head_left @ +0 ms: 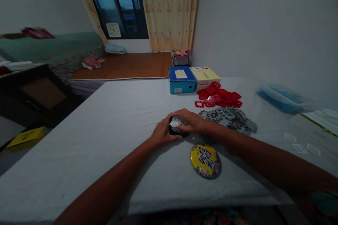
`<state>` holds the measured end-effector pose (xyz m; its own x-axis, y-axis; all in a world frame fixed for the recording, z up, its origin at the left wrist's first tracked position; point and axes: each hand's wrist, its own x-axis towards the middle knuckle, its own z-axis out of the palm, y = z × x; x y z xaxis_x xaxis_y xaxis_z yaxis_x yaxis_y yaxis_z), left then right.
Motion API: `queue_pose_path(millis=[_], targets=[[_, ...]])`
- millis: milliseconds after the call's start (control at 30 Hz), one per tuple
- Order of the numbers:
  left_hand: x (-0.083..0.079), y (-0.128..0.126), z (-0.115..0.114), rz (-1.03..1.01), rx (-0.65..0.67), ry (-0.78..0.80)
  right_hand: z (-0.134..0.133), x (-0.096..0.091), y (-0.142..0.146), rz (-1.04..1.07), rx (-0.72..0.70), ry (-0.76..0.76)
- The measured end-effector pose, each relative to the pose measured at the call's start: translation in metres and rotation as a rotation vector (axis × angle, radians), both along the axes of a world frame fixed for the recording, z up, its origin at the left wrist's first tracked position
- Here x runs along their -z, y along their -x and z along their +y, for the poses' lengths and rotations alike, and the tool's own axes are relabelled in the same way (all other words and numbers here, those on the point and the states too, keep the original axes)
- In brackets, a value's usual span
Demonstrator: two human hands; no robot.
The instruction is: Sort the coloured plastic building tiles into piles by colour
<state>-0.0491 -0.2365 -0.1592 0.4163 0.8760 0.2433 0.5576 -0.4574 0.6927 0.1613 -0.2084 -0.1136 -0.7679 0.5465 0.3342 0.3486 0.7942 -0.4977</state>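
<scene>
On the white-covered table stands a dark round tin point(173, 132), its opening filled with whitish, shiny pieces point(176, 123) too small to tell apart. My left hand point(161, 132) curls round the tin's left side, thumb along the near edge. My right hand point(191, 122) is closed over the far and right rim, its thumb resting on the whitish contents. Nearer to me lies a round yellow lid point(206, 161) with dark Chinese characters and a colourful border. Just beyond my right forearm spreads a heap of grey notched plastic pieces point(232, 117).
Red notched pieces point(221, 96) lie behind the grey heap. A blue box point(182, 80) and a yellow box point(204, 75) stand at the back. On the right are a clear bag of blue pieces point(285, 97) and several white pieces point(299, 148) on the white tablecloth point(105, 130).
</scene>
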Motion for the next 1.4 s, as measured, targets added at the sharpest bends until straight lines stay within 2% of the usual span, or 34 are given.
queue_pose_path(millis=[100,167,300,400,533,633,733,867,1000,1100,1200,1300,1400], targets=[[0.000,0.001,-0.001,0.043,-0.004,-0.003,0.000,-0.011,-0.013,0.071,0.006,0.168],[0.001,0.002,-0.001,0.066,-0.013,-0.010,0.003,-0.016,-0.027,0.123,0.068,0.231],[0.003,0.002,-0.003,0.089,0.016,-0.044,0.002,-0.018,-0.053,0.054,0.236,0.252],[0.002,0.000,-0.006,0.138,0.041,-0.058,-0.008,-0.014,-0.053,-0.055,0.254,0.249],[-0.001,-0.004,-0.013,0.182,0.065,-0.095,-0.016,-0.013,-0.036,-0.044,0.281,0.223],[-0.005,-0.007,-0.017,0.216,0.054,-0.142,-0.008,-0.016,-0.028,-0.010,0.329,0.207],[-0.007,-0.010,-0.018,0.271,0.066,-0.155,0.005,-0.016,-0.025,-0.019,0.400,0.076],[-0.008,-0.013,-0.019,0.349,0.064,-0.192,0.012,-0.008,-0.020,-0.149,0.314,-0.028],[-0.011,-0.013,-0.020,0.417,0.078,-0.242,0.002,-0.002,-0.023,-0.204,0.288,-0.095],[-0.014,-0.012,-0.020,0.421,0.080,-0.274,-0.008,-0.007,-0.036,-0.155,0.327,-0.151],[-0.022,-0.011,-0.021,0.414,0.079,-0.297,-0.018,-0.020,-0.063,-0.045,0.415,-0.199],[-0.034,-0.015,-0.020,0.479,0.179,-0.342,-0.031,-0.028,-0.096,0.006,0.504,-0.192],[-0.041,-0.020,-0.017,0.559,0.300,-0.359,-0.048,-0.026,-0.123,0.022,0.537,-0.164]])
